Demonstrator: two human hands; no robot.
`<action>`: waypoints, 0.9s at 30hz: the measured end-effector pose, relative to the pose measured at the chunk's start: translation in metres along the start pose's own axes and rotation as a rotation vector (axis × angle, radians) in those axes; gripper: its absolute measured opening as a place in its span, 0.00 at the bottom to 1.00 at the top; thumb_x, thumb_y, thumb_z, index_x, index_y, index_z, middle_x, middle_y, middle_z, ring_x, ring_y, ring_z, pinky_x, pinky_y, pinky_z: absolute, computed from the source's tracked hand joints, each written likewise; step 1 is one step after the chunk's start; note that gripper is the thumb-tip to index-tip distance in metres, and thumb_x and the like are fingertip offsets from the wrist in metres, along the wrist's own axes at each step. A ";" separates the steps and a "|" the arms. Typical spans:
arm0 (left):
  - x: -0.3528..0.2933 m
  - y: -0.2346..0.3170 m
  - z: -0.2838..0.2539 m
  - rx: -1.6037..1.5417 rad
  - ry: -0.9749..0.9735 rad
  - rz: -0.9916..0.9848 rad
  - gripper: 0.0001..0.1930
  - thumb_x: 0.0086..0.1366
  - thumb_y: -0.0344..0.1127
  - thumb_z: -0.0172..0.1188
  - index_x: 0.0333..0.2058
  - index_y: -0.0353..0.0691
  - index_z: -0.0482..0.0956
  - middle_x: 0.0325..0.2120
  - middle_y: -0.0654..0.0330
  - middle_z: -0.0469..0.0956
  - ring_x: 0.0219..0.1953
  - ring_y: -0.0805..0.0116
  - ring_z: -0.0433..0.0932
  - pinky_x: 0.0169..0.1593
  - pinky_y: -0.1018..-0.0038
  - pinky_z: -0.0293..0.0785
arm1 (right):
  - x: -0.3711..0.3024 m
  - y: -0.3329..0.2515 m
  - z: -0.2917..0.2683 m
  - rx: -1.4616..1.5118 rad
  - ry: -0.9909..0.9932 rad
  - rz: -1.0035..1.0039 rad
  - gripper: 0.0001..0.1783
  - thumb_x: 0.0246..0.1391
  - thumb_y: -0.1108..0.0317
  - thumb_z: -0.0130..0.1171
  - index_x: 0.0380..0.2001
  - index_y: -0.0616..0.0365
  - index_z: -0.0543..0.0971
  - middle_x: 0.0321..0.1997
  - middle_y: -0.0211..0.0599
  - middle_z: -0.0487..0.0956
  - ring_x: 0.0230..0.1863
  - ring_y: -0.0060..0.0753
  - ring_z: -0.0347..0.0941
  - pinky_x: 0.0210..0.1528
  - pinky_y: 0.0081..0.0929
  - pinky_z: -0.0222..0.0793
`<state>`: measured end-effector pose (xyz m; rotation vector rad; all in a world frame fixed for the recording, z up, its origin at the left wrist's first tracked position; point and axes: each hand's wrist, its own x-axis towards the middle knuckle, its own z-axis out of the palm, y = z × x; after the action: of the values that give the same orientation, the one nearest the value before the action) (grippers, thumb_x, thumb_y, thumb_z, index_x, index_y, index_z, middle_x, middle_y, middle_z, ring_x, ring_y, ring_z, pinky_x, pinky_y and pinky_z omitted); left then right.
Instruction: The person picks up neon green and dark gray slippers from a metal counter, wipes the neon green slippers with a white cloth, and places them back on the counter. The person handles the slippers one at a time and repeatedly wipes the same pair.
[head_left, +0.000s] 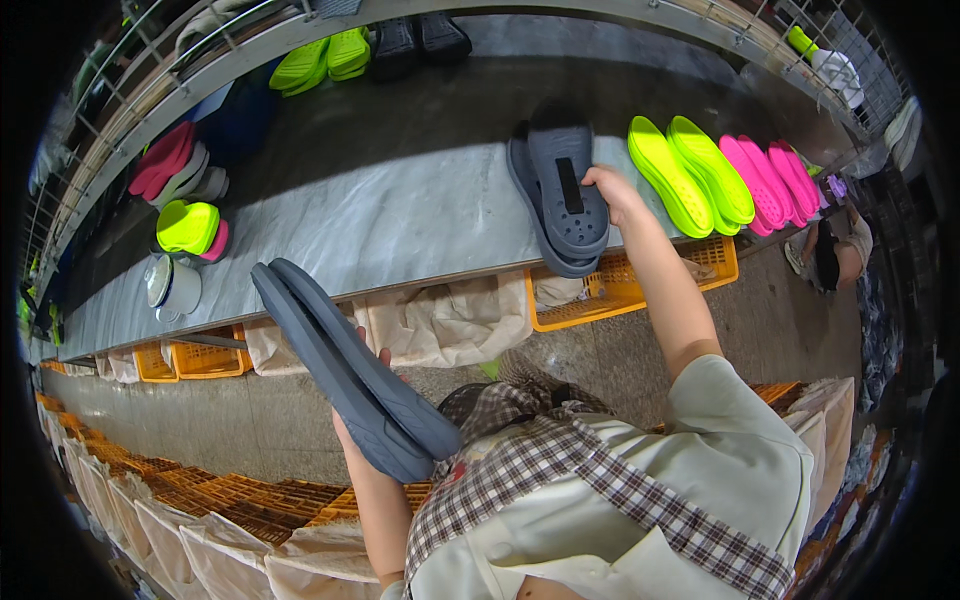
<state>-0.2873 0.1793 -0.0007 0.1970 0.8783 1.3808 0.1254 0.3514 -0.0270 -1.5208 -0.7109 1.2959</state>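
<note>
My left hand (362, 420) grips a pair of dark grey slippers (345, 365), held sole to sole and slanting up to the left in front of the conveyor belt (400, 215). My right hand (610, 190) reaches out and rests on a second pair of dark grey slippers (565, 195), stacked on the belt with the perforated footbed facing up. Just right of that pair lie two neon yellow-green soles (690, 175) and several pink soles (770, 180).
Further slippers lie at the belt's left: pink (165, 160), a neon green one (187, 226), green and black pairs (330, 58) at the back. Orange crates (620, 290) and cloth sacks (440, 320) hang under the belt. More crates (230, 500) stand lower left. Another person (835, 250) crouches at right.
</note>
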 end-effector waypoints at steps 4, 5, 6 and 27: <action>0.004 -0.005 -0.003 0.068 0.075 0.014 0.22 0.68 0.44 0.41 0.60 0.47 0.59 0.57 0.63 0.64 0.51 0.64 0.69 0.40 0.63 0.80 | -0.018 -0.033 -0.027 0.309 0.039 0.045 0.13 0.42 0.74 0.46 0.35 0.64 0.72 0.33 0.42 0.76 0.34 0.40 0.75 0.41 0.36 0.74; 0.005 -0.007 -0.006 0.062 0.025 0.049 0.22 0.69 0.44 0.41 0.59 0.47 0.59 0.57 0.62 0.64 0.51 0.63 0.69 0.41 0.62 0.80 | -0.023 -0.040 -0.030 0.289 0.028 0.090 0.13 0.42 0.73 0.46 0.34 0.64 0.72 0.33 0.43 0.76 0.34 0.41 0.75 0.42 0.37 0.74; 0.008 -0.008 -0.010 0.039 0.064 0.031 0.22 0.68 0.43 0.42 0.59 0.47 0.60 0.56 0.62 0.65 0.52 0.62 0.69 0.43 0.62 0.79 | -0.029 -0.044 -0.033 0.271 0.046 0.127 0.12 0.43 0.72 0.46 0.33 0.64 0.73 0.34 0.44 0.76 0.35 0.41 0.75 0.43 0.37 0.74; 0.010 -0.031 0.080 0.161 -0.237 0.244 0.39 0.59 0.20 0.54 0.64 0.48 0.42 0.56 0.55 0.60 0.56 0.64 0.63 0.55 0.67 0.66 | -0.181 0.008 0.119 -0.213 -0.765 -0.417 0.53 0.45 0.68 0.63 0.66 0.60 0.39 0.64 0.57 0.54 0.65 0.46 0.52 0.64 0.35 0.53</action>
<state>-0.2129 0.2107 0.0310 0.5957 0.7844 1.4761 -0.0368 0.2239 0.0402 -0.9161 -1.6001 1.4931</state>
